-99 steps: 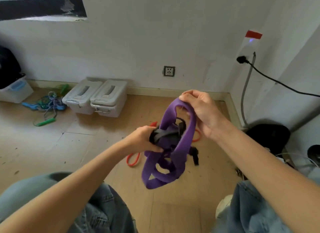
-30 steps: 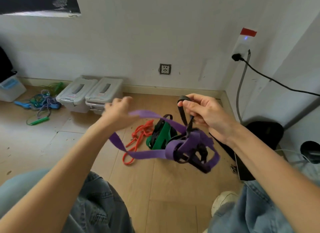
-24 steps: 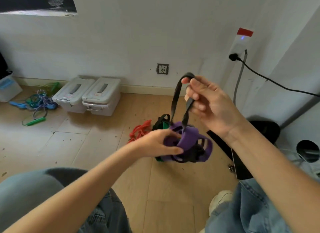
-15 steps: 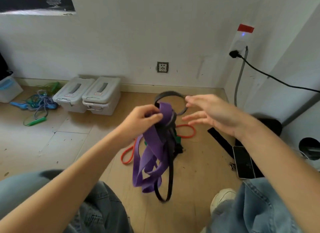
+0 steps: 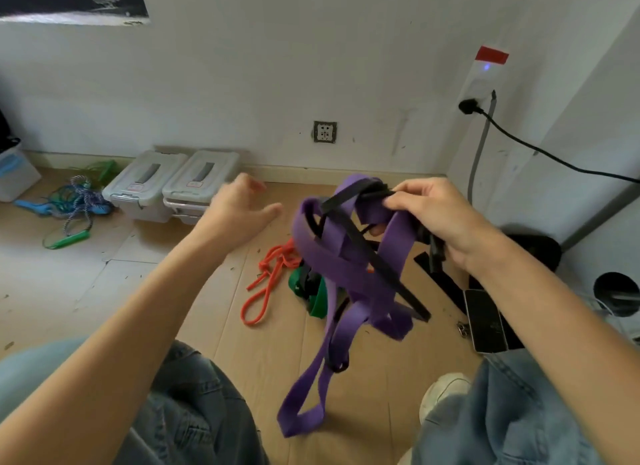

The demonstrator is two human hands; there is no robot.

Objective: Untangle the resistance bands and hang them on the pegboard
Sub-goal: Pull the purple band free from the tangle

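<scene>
White walls met a pale wood floor (image 5: 104,291) in the corner where we sat, a wall socket (image 5: 325,131) low on the plaster and two lidded plastic storage boxes (image 5: 173,184) pushed against the skirting. No pegboard showed anywhere in the head view.

Our right hand (image 5: 436,219) was clamped on the top of the tangle, fingers curled round the purple resistance band (image 5: 349,267) and the black resistance band (image 5: 381,260) where they bunched together. Both hung from that grip above the floor, the black one threaded diagonally through the purple loops, and the lowest purple loop dangled between our denim knees. Our left hand (image 5: 239,219) was apart from the bands, fingers loosely spread and holding nothing, just beside the purple band's left edge.

On the floor behind the hanging pair lay an orange resistance band (image 5: 268,281) in loose coils, and touching it a green resistance band (image 5: 311,291) wound with another black strip. A smartphone (image 5: 485,321) lay flat near our right knee, and a heap of skipping ropes (image 5: 72,205) sat far left.

We judged the risk to be in pulling. With the black band crossing through several purple loops, a tug on the wrong strand would likely cinch the knot tighter. One-handed, the bundle could also slip and drop back onto the floor pile, tangling afresh.
</scene>
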